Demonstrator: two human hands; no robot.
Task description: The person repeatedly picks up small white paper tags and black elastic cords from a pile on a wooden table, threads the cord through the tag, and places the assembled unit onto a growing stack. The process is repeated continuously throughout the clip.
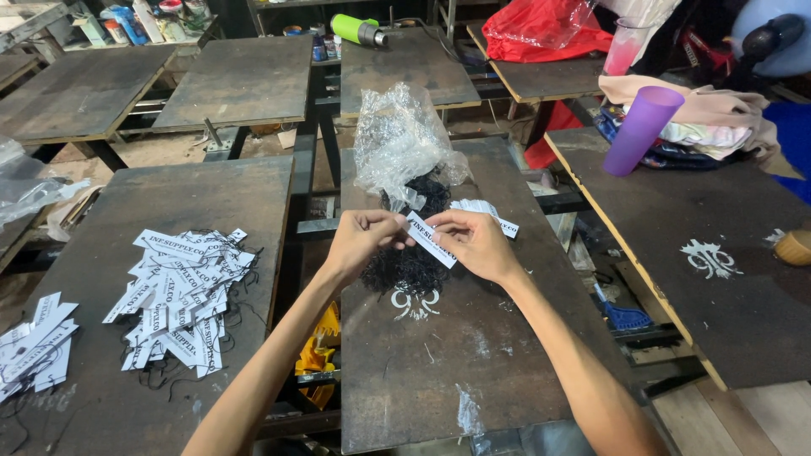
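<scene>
Where the far-left table edge cuts in, I see a small stack of white paper tags (34,342), and just right of it a bigger heap of strung tags (182,295) with thin black strings trailing onto the dark tabletop (93,405). Moving to the middle table, my left hand (361,241) is pinched shut on the end of a single white tag (431,241), and my right hand (473,243) pinches the same tag from the other side, both above a tangle of black strings (410,262). That tangle spills from an open clear plastic bag (401,143) standing just behind it. A few loose tags (486,211) lie beside my right hand. Further right, a purple plastic cup (639,128) leans tilted against a pile of folded cloth (710,118); I cannot tell what it holds.
</scene>
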